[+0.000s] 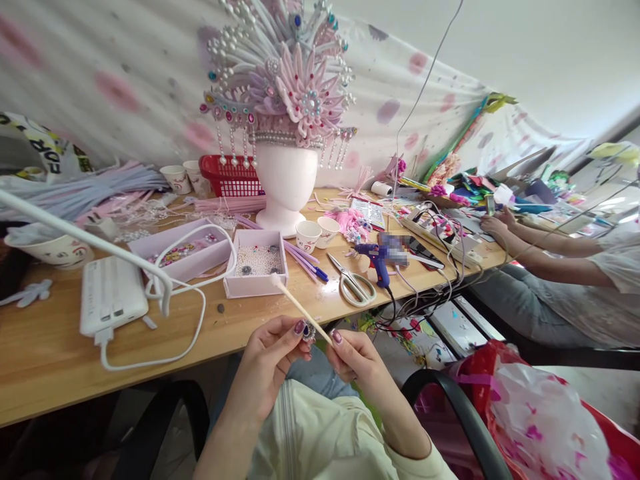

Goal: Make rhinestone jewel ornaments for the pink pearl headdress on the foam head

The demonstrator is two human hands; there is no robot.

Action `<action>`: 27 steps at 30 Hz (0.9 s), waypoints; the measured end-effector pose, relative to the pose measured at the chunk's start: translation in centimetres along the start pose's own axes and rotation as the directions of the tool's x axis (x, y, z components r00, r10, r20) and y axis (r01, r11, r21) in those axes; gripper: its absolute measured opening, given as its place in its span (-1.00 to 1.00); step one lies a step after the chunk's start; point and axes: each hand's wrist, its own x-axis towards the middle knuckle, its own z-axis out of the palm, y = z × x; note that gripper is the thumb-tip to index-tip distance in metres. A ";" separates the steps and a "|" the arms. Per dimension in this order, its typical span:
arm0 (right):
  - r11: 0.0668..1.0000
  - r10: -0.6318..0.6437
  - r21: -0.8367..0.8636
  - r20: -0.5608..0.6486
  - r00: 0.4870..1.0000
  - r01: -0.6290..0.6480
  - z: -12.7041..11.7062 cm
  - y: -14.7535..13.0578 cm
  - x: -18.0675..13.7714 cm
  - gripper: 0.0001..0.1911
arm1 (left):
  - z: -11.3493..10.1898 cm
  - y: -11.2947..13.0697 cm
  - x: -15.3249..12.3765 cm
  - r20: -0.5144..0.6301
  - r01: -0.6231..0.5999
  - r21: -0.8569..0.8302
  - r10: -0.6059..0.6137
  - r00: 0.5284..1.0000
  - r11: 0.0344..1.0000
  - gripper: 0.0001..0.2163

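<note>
My left hand [274, 353] is closed, pinching a small jewelled ornament [309, 331] with a dark blue stone between thumb and fingers. In my right hand [356, 355], the thumb and fingers grip the lower end of a pale stick [304, 311] with a whitish blob at its tip. The stick slants up and left past the ornament, its tip seen against the front corner of a pale box [255, 287] of tiny beads. Whether stick and ornament touch, I cannot tell. Both hands are above my lap, before the table's front edge.
A beaded pink flower headdress [310, 100] sits on a white mannequin head [287, 177]. Scissors [356, 283], a blue glue gun [376, 261], paper cups [309, 235], a white power bank [113, 293] with its cable, and a second bead box [185, 250] share the table. A co-worker's hands [497, 223] are at right.
</note>
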 end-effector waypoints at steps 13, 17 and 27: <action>0.999 -0.001 0.045 -0.017 1.000 0.001 -0.7 0.5 1.0 -0.27 | 0.4 -0.1 0.4 0.031 -0.084 0.065 0.082 0.996 0.994 -0.70; 0.991 0.015 0.137 -0.123 0.992 0.002 -0.4 0.0 1.0 -0.36 | -0.2 -0.5 0.5 -0.009 -0.132 0.054 0.132 0.991 0.990 -0.69; 0.991 -0.131 -0.032 -0.058 0.990 0.130 0.0 -0.3 0.8 -0.38 | 0.3 -0.2 0.6 -0.017 -0.103 0.058 0.104 0.994 0.993 -0.68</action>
